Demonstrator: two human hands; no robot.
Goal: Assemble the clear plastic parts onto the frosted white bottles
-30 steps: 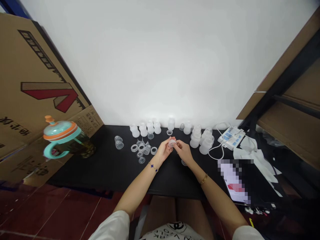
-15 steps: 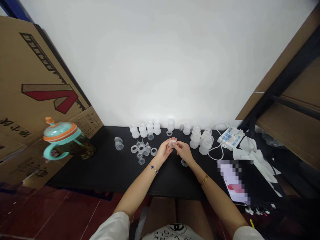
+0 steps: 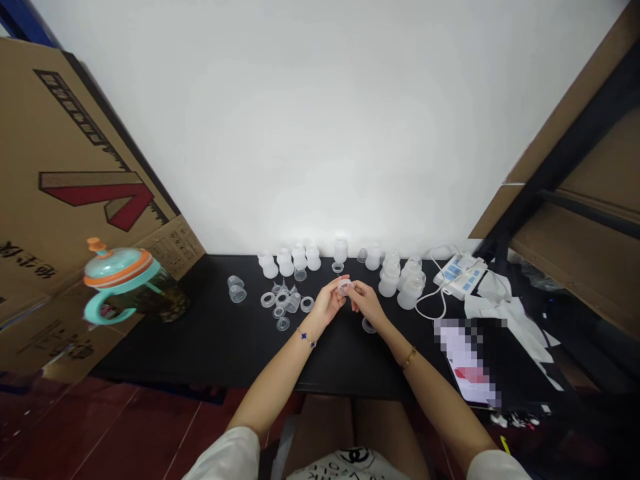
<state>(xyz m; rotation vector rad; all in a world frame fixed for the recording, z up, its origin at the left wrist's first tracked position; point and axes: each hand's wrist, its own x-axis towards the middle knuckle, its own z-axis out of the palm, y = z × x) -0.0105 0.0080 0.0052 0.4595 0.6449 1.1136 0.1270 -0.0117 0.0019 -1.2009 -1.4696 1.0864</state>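
Over the black table, my left hand (image 3: pixel 329 301) and my right hand (image 3: pixel 365 298) meet around a translucent bottle collar ring (image 3: pixel 345 287). The fingers of both are closed on it, and part of the ring is hidden behind them. Left of my hands lie several collar rings (image 3: pixel 307 304) and clear nipples (image 3: pixel 283 324). Another ring (image 3: pixel 369 325) rests beneath my right wrist, partly covered. Straight ahead, by the wall, stands a milky bottle (image 3: pixel 341 251) with a ring (image 3: pixel 338 267) before it. Assembled baby bottles (image 3: pixel 411 291) with clear domed caps stand to the right.
Milky bottle bodies (image 3: pixel 285 262) line the wall. Clear caps (image 3: pixel 237 291) sit farther left, near a large jug (image 3: pixel 135 283) with a teal handle. On the right are a white power strip (image 3: pixel 461 273) with its cable, white tissue (image 3: pixel 500 317) and a partly blurred tablet (image 3: pixel 467 367).
The whole view has shifted slightly. Both hands stay at the ring, with only small finger movement.
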